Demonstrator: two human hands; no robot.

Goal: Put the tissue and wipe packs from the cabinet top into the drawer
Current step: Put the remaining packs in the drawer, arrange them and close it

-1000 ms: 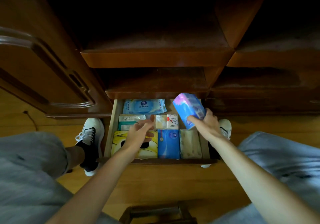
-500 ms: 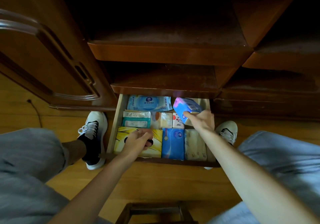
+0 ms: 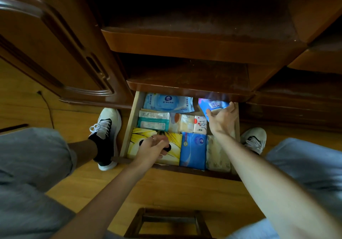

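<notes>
Gripping a blue and purple tissue pack [image 3: 212, 106] between thumb and fingers, the right hand [image 3: 223, 120] holds it in the drawer's [image 3: 129, 122] far right corner, half under the cabinet shelf edge [image 3: 185, 88]; whether the pack touches the drawer floor cannot be told. The left hand [image 3: 154, 146] lies loosely curled, holding nothing, on the yellow pack [image 3: 140, 137] at the near left corner, a ring on one finger.

Soft plastic-wrapped packs fill the drawer. A pale blue wipe pack [image 3: 167, 102] with a round lid lies along the far edge. Below it sit a teal and white pack [image 3: 153, 121] and three small pocket packs [image 3: 187, 123] side by side. Along the near edge, a glossy blue pack [image 3: 193, 150] stands next to the yellow one, and a cream pack [image 3: 217, 153] is partly hidden by the right forearm. The packs touch one another; bare wood shows only near the far right corner.

The cabinet is dark polished wood with a carved door [image 3: 55, 53] at left. The floor [image 3: 175, 188] is yellow wood. White and black shoes [image 3: 105, 127] stand on either side of the drawer, and a wooden stool frame [image 3: 166, 220] sits nearest the camera.
</notes>
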